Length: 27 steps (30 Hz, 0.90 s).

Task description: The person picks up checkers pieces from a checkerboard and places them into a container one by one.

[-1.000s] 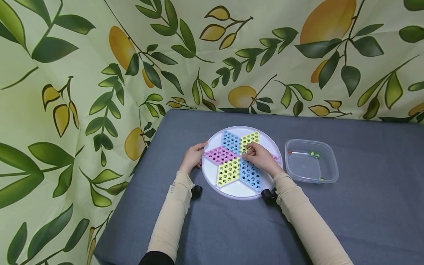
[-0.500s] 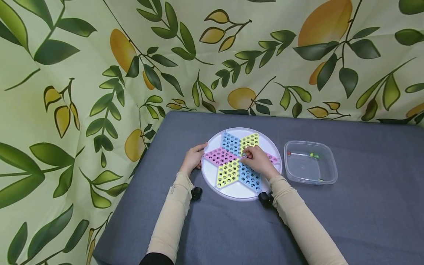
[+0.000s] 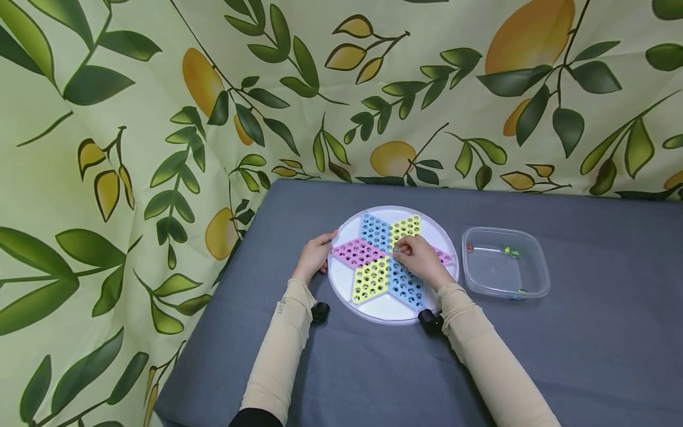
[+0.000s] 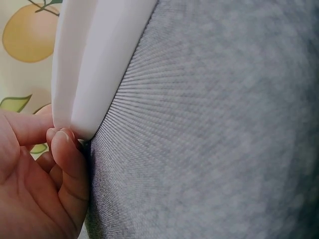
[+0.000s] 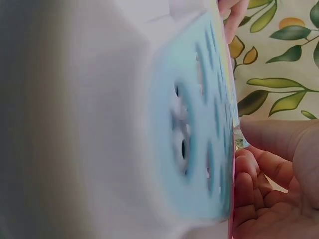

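A round white Chinese checkers board [image 3: 342, 292] with a blue, yellow and pink star of holes lies on the table. At its left rim is my left hand [image 3: 312, 257], gripping the edge between thumb and fingers; the left wrist view shows this hand [image 4: 47, 164] close up on the white rim. Over the star's centre, my right hand [image 3: 420, 261] pinches a clear glass marble [image 5: 241, 138] between thumb and index finger, right at the board's surface. Whether the marble sits in a hole cannot be told. My right hand covers part of the yellow and pink points.
Right of the board stands a clear plastic box [image 3: 543, 270]. In it lie a reddish marble [image 3: 470, 248] and a few small green pieces [image 3: 511, 252]. Grey cloth [image 3: 603, 332] covers the table, and a fruit-patterned curtain [image 3: 299, 133] hangs behind and to the left.
My right hand has shifted slightly left and closer to the star's centre, with the marble still pinched. The left hand keeps its grip on the rim, and the box stays where it was.
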Available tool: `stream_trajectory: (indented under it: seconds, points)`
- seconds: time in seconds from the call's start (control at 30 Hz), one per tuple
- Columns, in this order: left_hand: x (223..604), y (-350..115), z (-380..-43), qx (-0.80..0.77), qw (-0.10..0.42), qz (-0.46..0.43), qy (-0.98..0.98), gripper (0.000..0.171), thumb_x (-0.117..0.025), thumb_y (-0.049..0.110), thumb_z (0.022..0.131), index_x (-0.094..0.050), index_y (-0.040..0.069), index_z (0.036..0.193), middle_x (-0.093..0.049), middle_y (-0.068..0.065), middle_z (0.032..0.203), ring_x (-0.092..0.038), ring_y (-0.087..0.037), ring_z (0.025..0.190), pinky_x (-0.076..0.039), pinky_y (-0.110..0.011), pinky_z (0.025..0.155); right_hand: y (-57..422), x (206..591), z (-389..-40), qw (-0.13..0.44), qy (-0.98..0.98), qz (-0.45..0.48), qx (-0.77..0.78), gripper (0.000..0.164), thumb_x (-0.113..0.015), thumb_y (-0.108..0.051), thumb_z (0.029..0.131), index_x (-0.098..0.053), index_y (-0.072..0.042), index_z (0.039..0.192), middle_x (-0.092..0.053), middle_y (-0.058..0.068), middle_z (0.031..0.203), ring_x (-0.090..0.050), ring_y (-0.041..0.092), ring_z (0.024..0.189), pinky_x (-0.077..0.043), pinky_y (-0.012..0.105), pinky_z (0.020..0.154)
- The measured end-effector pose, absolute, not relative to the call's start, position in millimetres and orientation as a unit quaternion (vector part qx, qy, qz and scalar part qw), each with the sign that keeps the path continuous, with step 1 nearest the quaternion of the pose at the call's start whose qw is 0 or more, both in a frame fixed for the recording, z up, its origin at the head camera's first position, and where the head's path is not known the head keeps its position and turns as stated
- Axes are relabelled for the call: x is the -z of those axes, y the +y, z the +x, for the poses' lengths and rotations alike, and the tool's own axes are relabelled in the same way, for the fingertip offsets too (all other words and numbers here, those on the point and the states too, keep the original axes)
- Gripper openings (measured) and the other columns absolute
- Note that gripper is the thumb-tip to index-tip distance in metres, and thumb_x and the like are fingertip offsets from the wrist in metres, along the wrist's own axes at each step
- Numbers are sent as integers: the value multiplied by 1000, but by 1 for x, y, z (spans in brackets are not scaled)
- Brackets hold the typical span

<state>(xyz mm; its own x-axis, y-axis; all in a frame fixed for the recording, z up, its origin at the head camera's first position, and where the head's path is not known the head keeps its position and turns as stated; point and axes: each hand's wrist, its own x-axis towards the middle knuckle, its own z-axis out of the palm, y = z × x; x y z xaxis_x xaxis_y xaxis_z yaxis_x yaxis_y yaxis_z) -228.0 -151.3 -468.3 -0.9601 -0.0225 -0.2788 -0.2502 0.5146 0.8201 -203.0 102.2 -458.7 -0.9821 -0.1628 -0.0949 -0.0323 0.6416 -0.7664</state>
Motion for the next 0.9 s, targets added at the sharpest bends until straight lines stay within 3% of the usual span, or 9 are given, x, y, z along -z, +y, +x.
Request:
stream_trajectory:
  seconds: [0.43, 0.7, 0.9]
  points:
    - [465, -149, -228, -493, 109, -80, 860, 40, -42, 23, 96, -52, 32, 133, -59, -9, 122, -39, -10, 44, -38, -22, 43, 102, 458, -201, 49, 900, -39, 432, 24, -62, -17, 89, -59, 1, 104, -53, 13, 97, -50, 22, 86, -42, 31, 77]
    - [467, -150, -224, -495, 112, -77, 858, 39, -42, 24, 96, -51, 30, 134, -63, -15, 106, -37, -9, 42, -38, -22, 43, 107, 459, -194, 67, 889, -20, 453, 25, -60, -21, 89, -60, -3, 108, -60, 12, 100, -56, 22, 90, -46, 30, 79]
    - [467, -149, -223, -496, 107, -75, 858, 39, -42, 26, 96, -51, 31, 134, -62, -12, 114, -37, -9, 43, -38, -22, 43, 110, 454, -188, 64, 878, -11, 475, 26, -60, -23, 90, -59, -6, 109, -62, 11, 101, -58, 21, 92, -48, 32, 81]
